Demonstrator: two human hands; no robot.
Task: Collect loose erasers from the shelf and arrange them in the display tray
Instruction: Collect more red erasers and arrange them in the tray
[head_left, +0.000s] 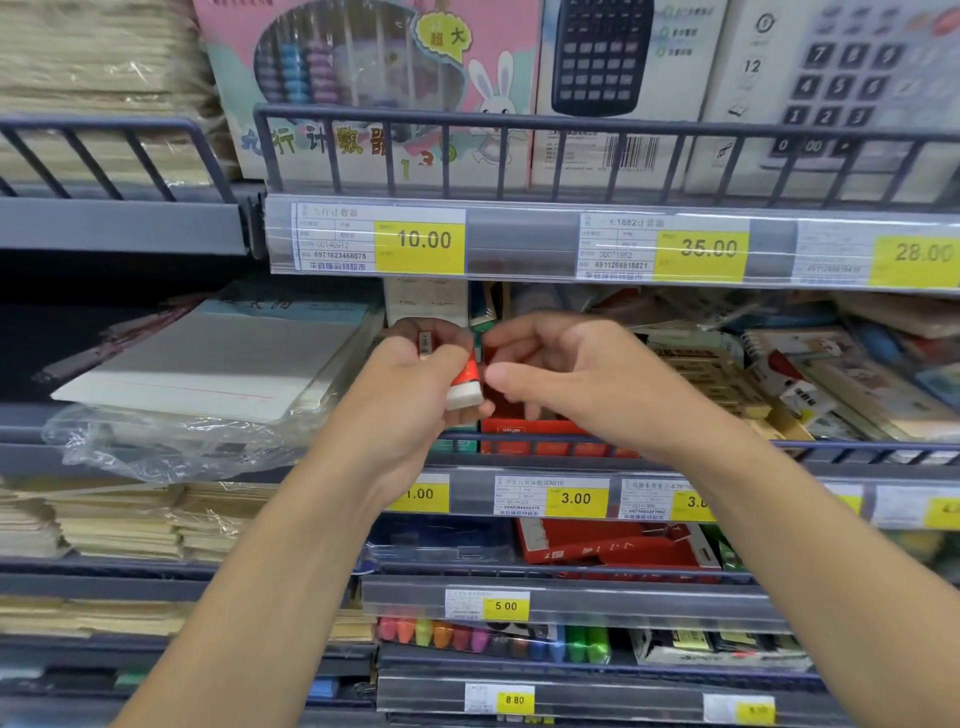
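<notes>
My left hand is shut on a white eraser with a red sleeve, held tilted with its white end pointing down. Another small eraser shows between its upper fingers. My right hand hovers just right of it, fingers curled and apart, thumb close to the eraser; whether it holds anything is hidden. Directly beneath both hands sits the red display tray, behind the middle shelf's dark wire rail. A green item peeks out behind the fingertips.
A plastic-wrapped stack of notebooks lies left of my hands. Mixed stationery packs crowd the shelf to the right. The upper shelf holds an abacus box and calculators. Price strips front each shelf; highlighters sit lower down.
</notes>
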